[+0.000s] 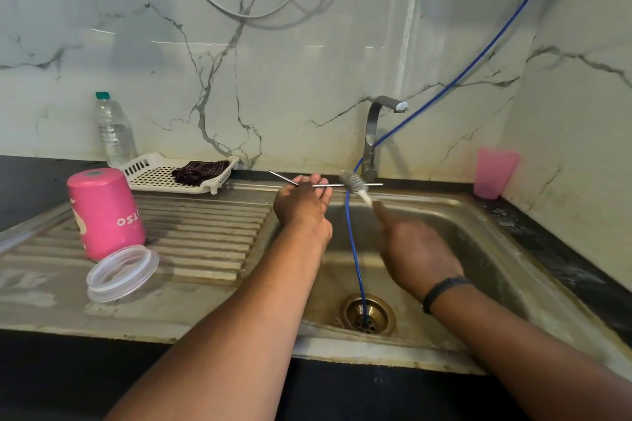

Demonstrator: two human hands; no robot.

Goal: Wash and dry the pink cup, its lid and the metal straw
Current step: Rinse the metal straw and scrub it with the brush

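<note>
Presently we find the metal straw (325,184) held level in the left hand (302,203), pinched between the fingertips and thumb, with its long axis running crosswise, left to right, above the far edge of the sink (506,249). Its bent end projects to the left of that hand; its straight end reaches rightward, past the bristles of the brush (354,184). We note the right hand (415,249) closed round the brush handle, nearer to us than the straw and to the right of the left hand, with the brush angled up and away so that its bristled head crosses the straw at a steep angle and appears to touch it. We judge that the coming move turns on this crossing: to enter the bore the brush must first be swung into line with the straw's axis at the open right end. A blue hose (355,249) hangs between the two hands down to the drain and may snag the brush. The tap (372,133) stands just beyond the brush. Left of the left hand, on the draining board, the pink cup (106,212) stands inverted with its lid (121,273) just in front. Further off lie a white tray (154,174) with a dark cloth (200,171), a water bottle (114,130), and, right of the right hand, on the bench, a pink tumbler (494,173).
</note>
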